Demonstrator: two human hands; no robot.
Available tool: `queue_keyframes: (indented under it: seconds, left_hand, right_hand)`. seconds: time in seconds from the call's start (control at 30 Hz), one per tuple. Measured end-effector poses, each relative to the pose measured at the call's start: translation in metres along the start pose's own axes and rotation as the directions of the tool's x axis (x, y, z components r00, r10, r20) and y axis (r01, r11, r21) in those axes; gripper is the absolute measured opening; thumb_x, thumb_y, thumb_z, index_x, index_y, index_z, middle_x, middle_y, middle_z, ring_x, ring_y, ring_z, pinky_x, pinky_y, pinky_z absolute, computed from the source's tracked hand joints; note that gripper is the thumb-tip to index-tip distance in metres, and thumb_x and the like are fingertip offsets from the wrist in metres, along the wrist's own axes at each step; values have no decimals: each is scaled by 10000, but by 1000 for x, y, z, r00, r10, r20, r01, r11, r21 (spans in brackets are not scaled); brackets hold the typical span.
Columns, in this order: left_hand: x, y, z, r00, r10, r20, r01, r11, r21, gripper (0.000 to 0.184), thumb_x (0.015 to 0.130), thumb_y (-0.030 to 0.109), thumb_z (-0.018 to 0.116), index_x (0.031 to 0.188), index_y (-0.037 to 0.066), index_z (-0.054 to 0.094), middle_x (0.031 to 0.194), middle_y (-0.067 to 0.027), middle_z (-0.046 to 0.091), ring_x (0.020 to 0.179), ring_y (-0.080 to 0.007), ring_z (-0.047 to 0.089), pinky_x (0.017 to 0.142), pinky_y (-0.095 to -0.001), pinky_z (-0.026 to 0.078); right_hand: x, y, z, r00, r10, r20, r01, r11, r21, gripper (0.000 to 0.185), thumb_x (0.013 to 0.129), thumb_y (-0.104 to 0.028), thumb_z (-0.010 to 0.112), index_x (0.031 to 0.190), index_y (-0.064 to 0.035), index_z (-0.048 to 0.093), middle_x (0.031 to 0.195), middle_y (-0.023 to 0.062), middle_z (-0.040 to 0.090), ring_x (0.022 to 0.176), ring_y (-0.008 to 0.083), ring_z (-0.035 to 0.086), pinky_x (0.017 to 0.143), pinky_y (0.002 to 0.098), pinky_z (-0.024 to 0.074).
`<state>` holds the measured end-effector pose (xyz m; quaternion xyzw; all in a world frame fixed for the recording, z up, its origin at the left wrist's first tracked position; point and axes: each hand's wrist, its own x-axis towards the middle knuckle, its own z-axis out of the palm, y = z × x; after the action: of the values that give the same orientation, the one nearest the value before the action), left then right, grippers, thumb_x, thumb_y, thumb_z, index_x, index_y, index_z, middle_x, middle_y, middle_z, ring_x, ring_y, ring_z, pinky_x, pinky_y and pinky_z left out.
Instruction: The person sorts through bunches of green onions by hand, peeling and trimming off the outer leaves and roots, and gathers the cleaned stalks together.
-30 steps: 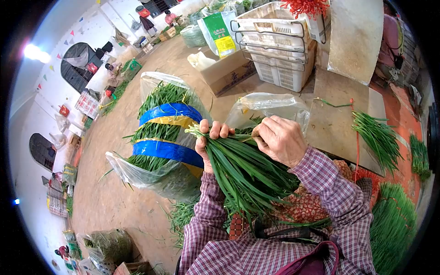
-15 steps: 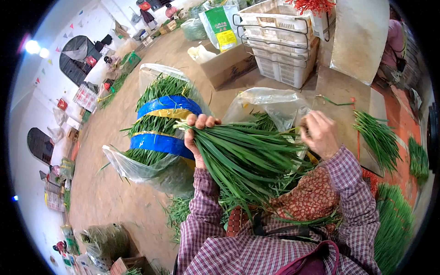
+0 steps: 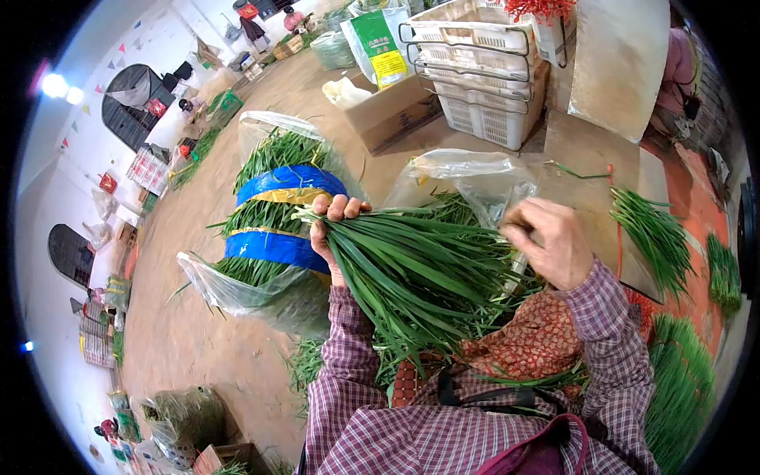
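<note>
My left hand [image 3: 336,226] is wrapped around the pale stem end of a bunch of garlic chives [image 3: 419,269]. Its long green leaves fan out to the right and down over my lap. My right hand [image 3: 552,241] hovers beside the leaf tips at the right, fingers curled in a pinch; whatever it may hold is too small to make out. Behind the bunch lies an open clear plastic bag [image 3: 467,170] with more chives in it. Left of my left hand stands a large bundle of chives [image 3: 273,214], bound with blue and yellow bands inside clear plastic.
Stacked white crates [image 3: 483,87] and a cardboard box [image 3: 396,115] stand ahead. On the right, a tied bunch of chives [image 3: 653,237] rests on a board, near a large pile of chives [image 3: 677,388]. Another person [image 3: 677,71] is at the upper right.
My right hand has turned and moved slightly right and down beside the leaf tips. My left hand has shifted a little left with the chives still in its grip.
</note>
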<state>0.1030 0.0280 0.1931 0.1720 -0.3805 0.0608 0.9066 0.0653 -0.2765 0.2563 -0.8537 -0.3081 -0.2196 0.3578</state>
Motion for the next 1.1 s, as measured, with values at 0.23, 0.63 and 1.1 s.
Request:
queue_keyframes:
  seconds: [0.23,0.63,1.1]
  left_hand:
    - [-2,-25,24,994,-64,-91,64,998,1,209,785,225,617,928,183,471,798,40,479,859,-166,513,956,-401,405]
    - [-4,-28,42,909,-354,-219,388,911,140,235,712,173,639,879,125,482,1079,-110,545,1091,-400,513,929,-508,451]
    - [4,-23,36,763,-212,-610,550,708,443,486,773,81,626,1204,-34,432,821,-129,609,775,-240,636,700,-349,544]
  right_hand:
    - [28,-14,46,997,-64,-44,70,987,145,208,766,-194,692,936,-95,624,762,56,639,683,209,630,643,327,518]
    - [41,-12,13,962,-233,-138,192,946,-260,97,740,-198,698,782,-122,655,724,-1,590,683,165,603,581,303,502]
    - [24,53,-18,967,148,208,8,797,-603,236,838,-217,626,1053,-119,639,1010,26,631,913,150,576,736,309,508]
